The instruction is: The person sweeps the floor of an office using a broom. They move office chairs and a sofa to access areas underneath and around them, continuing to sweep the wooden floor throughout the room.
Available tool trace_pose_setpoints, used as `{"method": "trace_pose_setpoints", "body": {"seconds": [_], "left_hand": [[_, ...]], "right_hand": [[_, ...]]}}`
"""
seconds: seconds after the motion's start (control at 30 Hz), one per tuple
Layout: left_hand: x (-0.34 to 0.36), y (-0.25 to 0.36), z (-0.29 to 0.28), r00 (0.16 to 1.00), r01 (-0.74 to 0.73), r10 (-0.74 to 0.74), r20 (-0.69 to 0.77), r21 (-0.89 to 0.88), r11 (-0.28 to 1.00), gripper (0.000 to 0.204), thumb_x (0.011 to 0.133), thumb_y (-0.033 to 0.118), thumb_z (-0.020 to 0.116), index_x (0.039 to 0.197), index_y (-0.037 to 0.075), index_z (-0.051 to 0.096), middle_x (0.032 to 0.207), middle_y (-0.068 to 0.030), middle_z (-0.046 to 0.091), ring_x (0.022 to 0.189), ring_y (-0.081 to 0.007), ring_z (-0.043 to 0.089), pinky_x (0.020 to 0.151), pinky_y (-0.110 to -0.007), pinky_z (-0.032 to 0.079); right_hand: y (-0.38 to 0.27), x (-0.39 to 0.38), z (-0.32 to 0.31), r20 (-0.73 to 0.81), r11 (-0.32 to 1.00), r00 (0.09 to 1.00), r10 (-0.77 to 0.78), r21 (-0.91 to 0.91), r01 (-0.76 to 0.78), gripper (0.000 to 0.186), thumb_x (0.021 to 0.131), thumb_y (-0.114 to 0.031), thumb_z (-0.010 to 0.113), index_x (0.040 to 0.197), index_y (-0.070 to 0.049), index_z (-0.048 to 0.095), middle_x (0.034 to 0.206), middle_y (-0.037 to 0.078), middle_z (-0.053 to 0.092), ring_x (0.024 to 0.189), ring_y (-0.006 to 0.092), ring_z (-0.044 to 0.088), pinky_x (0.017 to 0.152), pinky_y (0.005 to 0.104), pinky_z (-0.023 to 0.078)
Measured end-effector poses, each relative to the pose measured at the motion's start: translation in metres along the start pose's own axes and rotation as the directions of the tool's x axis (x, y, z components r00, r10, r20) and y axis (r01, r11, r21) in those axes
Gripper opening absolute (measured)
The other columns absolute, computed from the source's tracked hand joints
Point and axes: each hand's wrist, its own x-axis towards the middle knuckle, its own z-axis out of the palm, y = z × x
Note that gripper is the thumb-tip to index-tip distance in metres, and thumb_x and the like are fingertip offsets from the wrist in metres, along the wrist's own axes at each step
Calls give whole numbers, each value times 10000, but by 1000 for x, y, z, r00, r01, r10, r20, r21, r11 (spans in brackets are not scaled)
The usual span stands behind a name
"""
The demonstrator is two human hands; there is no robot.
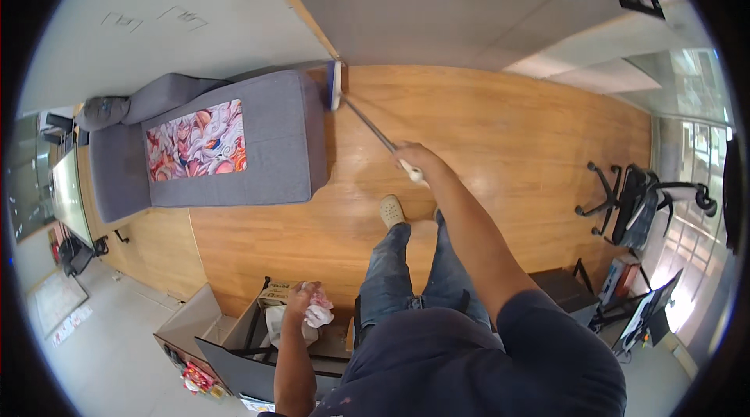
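Note:
A long-handled mop (375,128) slants across the wood floor, gripped near its pale upper end by my right hand (416,159), fingers wrapped round the pole. Its narrow blue and white head (334,86) rests in the gap between the sofa's end and the wall corner. Lower down, my left hand (301,300) is closed on a crumpled pink and white wad (319,312); whether it is paper or thin plastic I cannot tell. That hand is above a cardboard box (275,292) and a whitish bag (278,325).
A grey sofa (273,147) with a colourful printed mat (197,140) stands left. On the right, an office chair (633,202) lies tipped over on the wooden floor (484,144). A dark desk or panel (234,362) and an open-topped box (191,319) are beside my left arm.

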Motion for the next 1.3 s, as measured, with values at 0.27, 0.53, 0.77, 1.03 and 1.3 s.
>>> {"method": "trace_pose_setpoints", "body": {"seconds": [0.27,0.53,0.77,1.03,1.3], "left_hand": [[-41,-10,26,997,60,-61,-43,-31,998,289,894,272,602,979,-3,628,806,-105,635,699,-231,632,594,-371,545],[-61,55,192,999,-43,47,-15,177,983,189,849,158,617,894,-25,616,704,-127,636,578,-245,633,545,-380,540],[-54,119,244,994,-65,35,104,300,952,186,846,195,657,853,15,613,718,-94,628,590,-212,623,560,-368,541],[-28,157,270,989,-14,-51,138,429,903,178,841,202,656,803,36,603,641,-96,601,531,-228,601,520,-385,529],[28,213,271,982,-56,-35,186,464,884,260,860,251,588,733,25,576,625,-129,608,511,-274,617,491,-407,530]], "right_hand": [[104,-71,-143,-76,824,991,106,564,-45,462,789,-158,684,1213,-39,543,753,37,582,625,138,563,558,281,451],[173,-236,-328,-367,743,906,210,662,96,430,777,-90,673,1184,-5,565,795,18,577,620,115,551,539,256,427],[179,-298,-336,-599,884,801,-21,363,295,405,740,-80,681,1128,22,629,729,30,592,608,124,559,517,282,436],[151,-233,-165,-111,992,990,83,102,-71,541,688,-203,710,1221,-140,640,962,98,659,853,207,619,722,319,513],[209,-235,-241,-185,949,980,71,-291,-124,291,717,-267,703,974,-131,704,911,69,676,841,227,661,694,354,547]]}}
